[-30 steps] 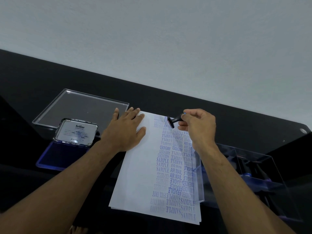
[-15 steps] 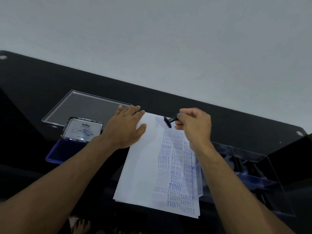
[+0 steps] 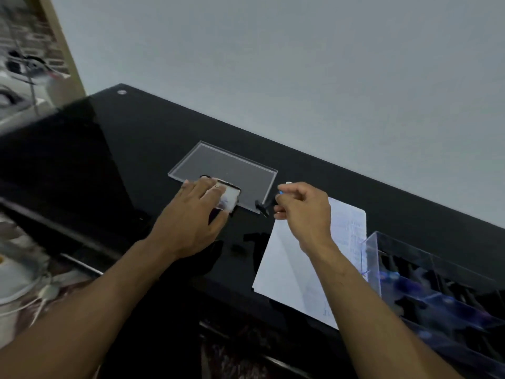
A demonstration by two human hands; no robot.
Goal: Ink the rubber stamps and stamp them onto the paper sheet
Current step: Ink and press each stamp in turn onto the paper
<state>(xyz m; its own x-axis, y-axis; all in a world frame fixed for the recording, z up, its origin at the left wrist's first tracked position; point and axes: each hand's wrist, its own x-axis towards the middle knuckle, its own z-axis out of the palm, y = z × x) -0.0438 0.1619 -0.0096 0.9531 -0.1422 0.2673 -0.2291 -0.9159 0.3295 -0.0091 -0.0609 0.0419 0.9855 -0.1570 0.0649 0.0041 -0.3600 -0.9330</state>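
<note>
Pinching a black rubber stamp (image 3: 263, 205) left of the paper sheet (image 3: 295, 258), the right hand (image 3: 303, 212) hovers; farther left, the left hand (image 3: 194, 214) lies flat-fingered on the ink pad lid (image 3: 229, 199)

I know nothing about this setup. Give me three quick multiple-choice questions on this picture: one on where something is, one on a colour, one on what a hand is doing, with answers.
1. Where does the left hand rest?
A. on the ink pad lid
B. on the paper sheet
C. in the clear box

2. What colour is the table?
A. white
B. black
C. red

3. What is the right hand doing?
A. lying flat and open
B. pinching a small black stamp
C. gripping the clear tray

Answers: 1 A, its fingers lie on the lid, left of the sheet. 2 B, the top is glossy black. 3 B, fingertips pinch the stamp's handle above the table, between tray and sheet.
</note>
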